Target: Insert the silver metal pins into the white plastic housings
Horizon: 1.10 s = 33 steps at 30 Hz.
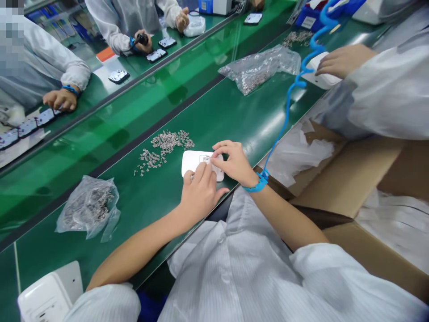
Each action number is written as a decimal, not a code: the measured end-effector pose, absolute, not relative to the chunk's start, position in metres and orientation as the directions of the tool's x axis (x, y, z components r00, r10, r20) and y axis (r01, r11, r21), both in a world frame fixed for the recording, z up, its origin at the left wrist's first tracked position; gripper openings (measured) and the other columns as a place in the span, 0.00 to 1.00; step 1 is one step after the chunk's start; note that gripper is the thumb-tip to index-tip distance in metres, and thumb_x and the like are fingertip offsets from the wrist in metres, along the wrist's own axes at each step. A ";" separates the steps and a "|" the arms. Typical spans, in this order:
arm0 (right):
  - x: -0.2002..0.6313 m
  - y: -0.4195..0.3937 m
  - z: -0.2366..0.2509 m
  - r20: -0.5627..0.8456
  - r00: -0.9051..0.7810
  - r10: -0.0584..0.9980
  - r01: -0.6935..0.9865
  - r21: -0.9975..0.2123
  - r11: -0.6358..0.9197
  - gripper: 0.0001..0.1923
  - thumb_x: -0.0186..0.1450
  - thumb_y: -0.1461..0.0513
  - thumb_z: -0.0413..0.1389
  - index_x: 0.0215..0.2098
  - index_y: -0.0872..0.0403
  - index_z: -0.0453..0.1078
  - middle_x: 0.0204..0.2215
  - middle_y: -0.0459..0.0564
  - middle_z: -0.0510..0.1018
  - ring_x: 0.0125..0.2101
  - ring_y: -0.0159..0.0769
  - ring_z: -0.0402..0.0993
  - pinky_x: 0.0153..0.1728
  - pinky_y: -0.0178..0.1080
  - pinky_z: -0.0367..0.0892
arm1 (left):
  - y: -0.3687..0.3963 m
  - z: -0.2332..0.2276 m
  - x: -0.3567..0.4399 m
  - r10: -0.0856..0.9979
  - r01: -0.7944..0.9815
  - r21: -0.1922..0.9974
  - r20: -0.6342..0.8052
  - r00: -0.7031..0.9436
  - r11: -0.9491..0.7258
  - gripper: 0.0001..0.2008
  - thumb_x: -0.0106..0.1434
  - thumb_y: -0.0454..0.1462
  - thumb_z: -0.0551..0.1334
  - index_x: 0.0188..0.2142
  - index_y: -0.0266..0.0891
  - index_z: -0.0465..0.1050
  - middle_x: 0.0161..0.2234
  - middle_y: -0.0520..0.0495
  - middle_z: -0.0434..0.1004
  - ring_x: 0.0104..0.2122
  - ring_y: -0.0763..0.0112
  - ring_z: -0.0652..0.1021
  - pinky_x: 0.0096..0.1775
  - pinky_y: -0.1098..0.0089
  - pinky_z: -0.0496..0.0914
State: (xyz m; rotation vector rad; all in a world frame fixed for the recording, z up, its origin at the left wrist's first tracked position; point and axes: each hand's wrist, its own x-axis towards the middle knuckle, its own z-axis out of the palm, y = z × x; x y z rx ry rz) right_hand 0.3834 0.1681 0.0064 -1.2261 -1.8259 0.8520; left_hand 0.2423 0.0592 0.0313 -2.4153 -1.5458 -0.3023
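A white plastic housing [190, 159] with a small rectangular recess lies on the green work surface before me. My left hand [200, 190] rests over its near side, fingers reaching to the recess and thumb stuck out apart. From the right, my right hand [234, 162] brings thumb and fingers together at the recess's edge; whether a tiny part is between them is hidden. A blue wrist strap [257, 182] circles my right wrist. Just beyond the housing, small metal pieces [167, 142] are scattered in a loose pile.
Clear bags of metal pieces lie left [89, 208] and farther right [261, 67]. A blue coiled cord [287, 105] runs from my strap. Another white housing [50, 290] stands lower left. Cardboard boxes [338, 179] sit right. A co-worker's hand [346, 60] touches a white housing; others work across the line.
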 end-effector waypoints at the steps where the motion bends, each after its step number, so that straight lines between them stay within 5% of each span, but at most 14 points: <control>1: 0.379 0.168 0.005 0.199 -0.234 0.952 0.451 -0.845 0.287 0.03 0.58 0.63 0.66 0.27 0.49 0.79 0.46 0.50 0.82 0.54 0.51 0.70 0.60 0.58 0.59 | 0.058 0.030 0.243 0.869 0.915 -0.092 0.287 0.402 -0.393 0.22 0.72 0.51 0.61 0.51 0.33 0.77 0.55 0.34 0.78 0.58 0.50 0.74 0.50 0.54 0.59; 6: 0.368 0.165 0.004 0.157 -0.194 0.968 0.486 -0.842 0.234 0.04 0.57 0.64 0.65 0.25 0.50 0.78 0.46 0.50 0.82 0.55 0.53 0.65 0.56 0.57 0.59 | 0.061 0.029 0.244 0.862 0.903 -0.071 0.273 0.426 -0.424 0.23 0.73 0.52 0.60 0.51 0.33 0.77 0.50 0.35 0.80 0.56 0.50 0.75 0.48 0.54 0.59; 15: 0.371 0.175 -0.002 0.109 -0.232 0.967 0.503 -0.837 0.215 0.06 0.57 0.61 0.69 0.27 0.50 0.76 0.37 0.48 0.82 0.45 0.47 0.71 0.52 0.53 0.60 | 0.068 0.030 0.240 0.868 0.913 0.029 0.322 0.377 -0.407 0.19 0.73 0.51 0.61 0.46 0.38 0.78 0.48 0.38 0.82 0.55 0.51 0.76 0.47 0.52 0.54; 24: 0.383 0.149 -0.009 0.463 -0.246 0.852 0.509 -0.686 0.520 0.08 0.69 0.64 0.58 0.36 0.48 0.80 0.48 0.51 0.79 0.53 0.47 0.67 0.53 0.52 0.62 | 0.073 0.036 0.236 0.870 0.904 0.040 0.294 0.396 -0.425 0.16 0.75 0.48 0.59 0.48 0.41 0.79 0.49 0.40 0.83 0.59 0.50 0.76 0.50 0.49 0.52; 33: 0.387 0.142 -0.009 0.440 -0.334 0.834 0.568 -0.612 0.550 0.12 0.74 0.62 0.54 0.44 0.45 0.81 0.48 0.48 0.80 0.52 0.43 0.69 0.48 0.49 0.55 | 0.076 0.041 0.234 0.874 0.888 0.059 0.220 0.434 -0.456 0.16 0.74 0.46 0.60 0.52 0.39 0.78 0.54 0.37 0.80 0.60 0.48 0.75 0.51 0.49 0.54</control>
